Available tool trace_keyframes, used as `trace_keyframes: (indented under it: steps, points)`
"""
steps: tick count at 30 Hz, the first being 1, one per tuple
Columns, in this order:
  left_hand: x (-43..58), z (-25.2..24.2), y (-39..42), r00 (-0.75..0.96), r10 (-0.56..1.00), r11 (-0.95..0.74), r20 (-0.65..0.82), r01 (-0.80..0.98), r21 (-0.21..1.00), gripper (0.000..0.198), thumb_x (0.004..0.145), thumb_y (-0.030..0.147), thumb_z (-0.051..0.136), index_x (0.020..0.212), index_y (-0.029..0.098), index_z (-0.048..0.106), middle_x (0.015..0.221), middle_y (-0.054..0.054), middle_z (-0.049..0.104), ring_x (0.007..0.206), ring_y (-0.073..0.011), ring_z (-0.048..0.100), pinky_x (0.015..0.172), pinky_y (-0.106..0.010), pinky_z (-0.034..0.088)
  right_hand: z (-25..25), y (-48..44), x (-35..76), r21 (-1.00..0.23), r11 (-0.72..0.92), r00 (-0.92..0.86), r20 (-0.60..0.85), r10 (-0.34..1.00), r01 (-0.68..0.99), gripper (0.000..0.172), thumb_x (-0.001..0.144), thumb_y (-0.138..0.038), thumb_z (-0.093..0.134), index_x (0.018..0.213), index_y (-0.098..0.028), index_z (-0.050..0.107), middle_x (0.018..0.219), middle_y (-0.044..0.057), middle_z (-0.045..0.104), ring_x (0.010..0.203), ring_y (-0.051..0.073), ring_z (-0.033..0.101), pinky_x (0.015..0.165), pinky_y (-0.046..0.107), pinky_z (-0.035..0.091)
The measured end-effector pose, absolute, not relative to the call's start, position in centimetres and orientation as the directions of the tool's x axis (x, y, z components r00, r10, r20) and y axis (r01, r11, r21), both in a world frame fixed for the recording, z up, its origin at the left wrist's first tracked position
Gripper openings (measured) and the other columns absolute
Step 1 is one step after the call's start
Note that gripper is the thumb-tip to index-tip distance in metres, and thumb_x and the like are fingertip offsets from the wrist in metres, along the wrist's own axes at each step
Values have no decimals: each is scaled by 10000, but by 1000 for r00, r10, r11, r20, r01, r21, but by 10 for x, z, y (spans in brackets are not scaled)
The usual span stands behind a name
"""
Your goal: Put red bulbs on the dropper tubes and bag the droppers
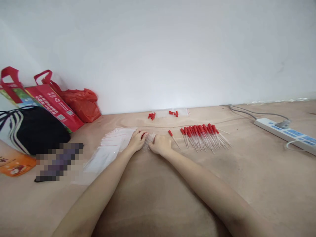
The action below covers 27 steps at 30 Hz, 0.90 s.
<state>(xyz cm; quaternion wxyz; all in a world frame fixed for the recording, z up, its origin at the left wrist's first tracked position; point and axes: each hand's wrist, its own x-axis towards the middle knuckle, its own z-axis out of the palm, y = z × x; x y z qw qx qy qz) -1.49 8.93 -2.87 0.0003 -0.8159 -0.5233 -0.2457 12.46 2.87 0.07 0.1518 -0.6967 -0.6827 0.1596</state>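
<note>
My left hand (136,140) and my right hand (161,144) meet at the middle of the brown table, both curled round a small bundle of clear droppers with red bulbs (148,140). A pile of clear zip bags with red seal lines (111,149) lies just left of my left hand. A single dropper (173,138) rests right of my right hand. Beyond it a row of several red-bulbed droppers (204,135) lies side by side.
Loose red bulbs (151,115) and a clear bag with more bulbs (174,113) lie near the white wall. Red shopping bags (53,100) and a black bag (32,130) stand at the left. A white power strip (286,134) with cables lies at the right.
</note>
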Motion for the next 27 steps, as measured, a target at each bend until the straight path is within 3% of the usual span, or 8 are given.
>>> trace_keyframes:
  steps: [7, 13, 22, 27]
  points:
    - [6, -29, 76, 186, 886, -337, 425, 887, 315, 199, 789, 285, 498, 830, 173, 656, 850, -58, 542, 863, -197, 513, 805, -315, 404, 2, 26, 147, -402, -50, 34, -47, 998, 914, 371, 763, -352, 413, 976, -135, 624, 990, 152, 633, 907, 258, 596, 719, 351, 444]
    - [43, -30, 60, 19, 919, -184, 395, 904, 386, 179, 772, 297, 518, 847, 217, 659, 947, -76, 535, 956, -265, 470, 794, -398, 389, 2, 22, 174, -367, -80, 59, -70, 996, 927, 393, 754, -374, 431, 995, -127, 618, 1056, 164, 606, 966, 258, 571, 778, 347, 426]
    - [101, -28, 49, -103, 922, -88, 374, 883, 460, 176, 786, 267, 494, 880, 238, 641, 1047, -97, 523, 1012, -311, 432, 805, -492, 341, 4, 15, 216, -299, -138, 109, -111, 988, 944, 368, 755, -306, 455, 1021, -99, 603, 1004, 187, 621, 924, 271, 595, 731, 348, 450]
    - [100, -28, 46, -98, 918, -99, 384, 882, 462, 213, 771, 266, 519, 953, 224, 622, 1057, -104, 521, 1019, -294, 437, 829, -468, 340, 4, 10, 224, -273, -133, 109, -103, 989, 953, 330, 758, -297, 459, 971, -98, 613, 1006, 187, 622, 908, 259, 603, 725, 328, 454]
